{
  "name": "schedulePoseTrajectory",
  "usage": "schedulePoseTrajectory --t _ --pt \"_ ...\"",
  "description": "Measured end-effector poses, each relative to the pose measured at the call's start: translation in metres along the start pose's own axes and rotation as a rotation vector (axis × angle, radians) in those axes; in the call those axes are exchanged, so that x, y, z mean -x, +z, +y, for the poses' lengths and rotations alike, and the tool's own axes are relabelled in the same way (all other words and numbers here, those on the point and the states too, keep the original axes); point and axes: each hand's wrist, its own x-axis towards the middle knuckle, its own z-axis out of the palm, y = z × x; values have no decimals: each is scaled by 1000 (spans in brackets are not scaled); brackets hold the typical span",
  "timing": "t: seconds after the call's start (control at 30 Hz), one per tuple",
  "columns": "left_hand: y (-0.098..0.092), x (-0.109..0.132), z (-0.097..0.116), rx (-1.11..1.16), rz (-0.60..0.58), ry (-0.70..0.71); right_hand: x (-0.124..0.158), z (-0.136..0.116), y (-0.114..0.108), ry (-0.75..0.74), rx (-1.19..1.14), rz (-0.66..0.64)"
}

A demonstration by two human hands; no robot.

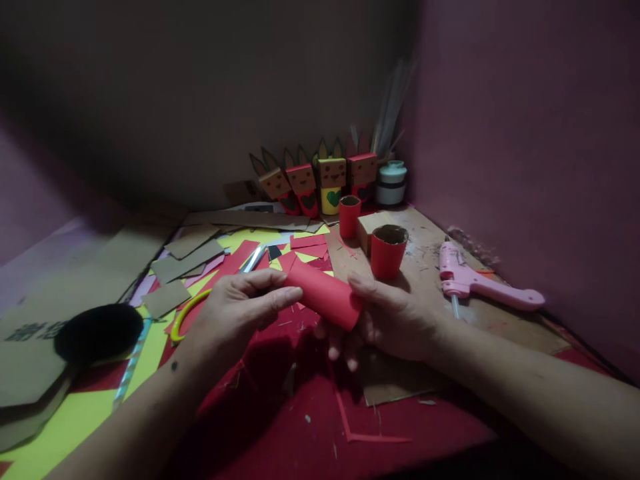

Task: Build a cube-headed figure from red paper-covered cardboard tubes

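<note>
Both my hands hold a red paper-covered tube (326, 294) lying sideways above the work surface. My left hand (240, 308) pinches its left end with thumb and fingers closed. My right hand (387, 317) wraps round its right end from below, fingers curled. Just behind the tube stands a short red tube (387, 253) with a brown inside, and a taller red tube (349, 216) stands farther back beside a small cardboard box (369, 227).
Several paper box rabbits (316, 179) line the back wall beside a small jar (391, 182). A pink glue gun (483, 283) lies at right. Yellow-handled scissors (215, 290), cardboard pieces (185, 263) and red and yellow paper scraps cover the left. A black round object (99, 331) sits far left.
</note>
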Motion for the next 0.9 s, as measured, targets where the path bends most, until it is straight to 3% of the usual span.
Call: schedulePoseTrajectory --t 0.13,0.23,0.47,0.63,0.8,0.9 --pt "-4 -3 -3 45 -11 -84 2 1 5 -152 289 253" --pt "-6 -6 -6 54 -64 -99 3 6 6 -210 503 345" --pt "-6 -6 -4 -89 -32 46 4 -2 9 -122 361 313" --pt "-5 -8 -7 -140 -54 145 4 -1 8 -150 312 253" --pt "-17 -16 -11 -77 128 191 -2 10 4 -275 381 414" --pt "-23 -16 -3 -251 252 295 0 13 8 -305 549 446"
